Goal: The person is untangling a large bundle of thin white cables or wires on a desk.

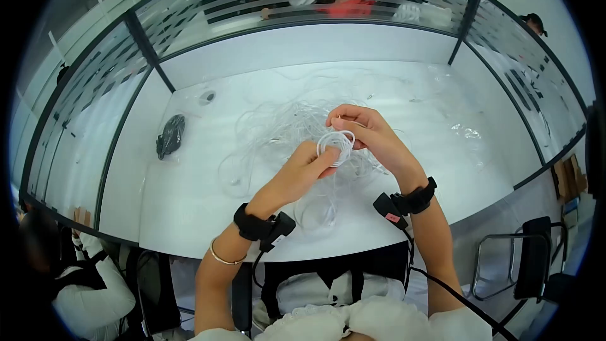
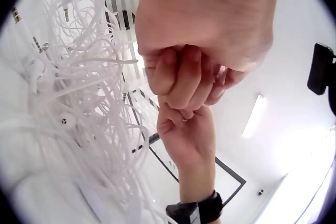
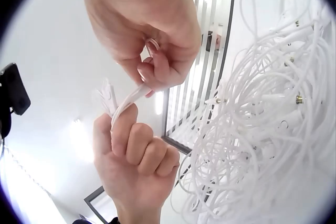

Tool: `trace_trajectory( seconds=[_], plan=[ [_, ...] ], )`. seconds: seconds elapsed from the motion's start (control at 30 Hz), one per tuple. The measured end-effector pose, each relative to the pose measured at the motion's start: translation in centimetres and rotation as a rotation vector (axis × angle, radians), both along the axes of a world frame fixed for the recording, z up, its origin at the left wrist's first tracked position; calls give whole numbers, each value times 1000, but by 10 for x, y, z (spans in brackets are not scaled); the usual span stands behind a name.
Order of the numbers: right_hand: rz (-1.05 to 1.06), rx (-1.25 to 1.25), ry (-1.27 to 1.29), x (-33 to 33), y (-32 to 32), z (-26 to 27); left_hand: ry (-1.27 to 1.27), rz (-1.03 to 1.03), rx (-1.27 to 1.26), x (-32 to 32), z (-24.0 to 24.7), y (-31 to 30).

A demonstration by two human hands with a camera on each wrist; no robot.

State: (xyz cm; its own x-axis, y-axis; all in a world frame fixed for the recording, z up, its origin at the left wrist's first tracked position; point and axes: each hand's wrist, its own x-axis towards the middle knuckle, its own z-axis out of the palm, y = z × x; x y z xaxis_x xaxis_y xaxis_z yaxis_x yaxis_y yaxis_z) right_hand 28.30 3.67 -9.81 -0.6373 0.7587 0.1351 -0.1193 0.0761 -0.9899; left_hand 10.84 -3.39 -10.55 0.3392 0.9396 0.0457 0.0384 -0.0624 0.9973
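Observation:
A small coil of white cable (image 1: 336,146) is held between the two hands above the table. My left hand (image 1: 302,169) grips the coil's lower left side, its fingers curled, as the right wrist view also shows. At the coil's upper right, my right hand (image 1: 366,131) pinches the cable with thumb and fingers. In the right wrist view the cable strand (image 3: 131,97) runs from the left fist up into the right fingers. Below and behind the hands lies a tangled heap of white cables (image 1: 284,120) with metal plugs, apart from the held coil.
A dark plastic bag (image 1: 170,136) lies at the table's left, with a small clear roll (image 1: 207,97) behind it. Clear plastic (image 1: 467,131) lies at the right. Partition panels (image 1: 303,44) edge the table; a person (image 1: 95,284) sits at lower left.

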Motion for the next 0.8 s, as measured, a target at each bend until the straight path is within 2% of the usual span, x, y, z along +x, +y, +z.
trace_trajectory(
  seconds=[0.17, 0.27, 0.37, 0.5, 0.6, 0.63, 0.73, 0.8],
  plan=[
    [-60, 94, -57, -2, -2, 7, 148, -151, 13, 0, -13, 12],
    [-30, 104, -24, -1, -5, 13, 100, -129, -41, 5, -7, 6],
    [-34, 117, -102, 1, 2, 6, -13, -67, -70, 10, -15, 8],
    [-1, 184, -124, 1, -4, 17, -150, -163, -142, 3, -15, 12],
    [-50, 228, -104, -1, 2, 8, -147, -141, -152, 5, -13, 12],
    [-74, 329, -127, 1, 5, 9, -162, -132, -142, 4, -11, 13],
    [-100, 224, -33, -3, 3, 11, -190, -110, -155, 9, -7, 9],
    [-96, 244, 11, -5, 9, 10, -164, -81, -145, 9, -5, 9]
  ],
)
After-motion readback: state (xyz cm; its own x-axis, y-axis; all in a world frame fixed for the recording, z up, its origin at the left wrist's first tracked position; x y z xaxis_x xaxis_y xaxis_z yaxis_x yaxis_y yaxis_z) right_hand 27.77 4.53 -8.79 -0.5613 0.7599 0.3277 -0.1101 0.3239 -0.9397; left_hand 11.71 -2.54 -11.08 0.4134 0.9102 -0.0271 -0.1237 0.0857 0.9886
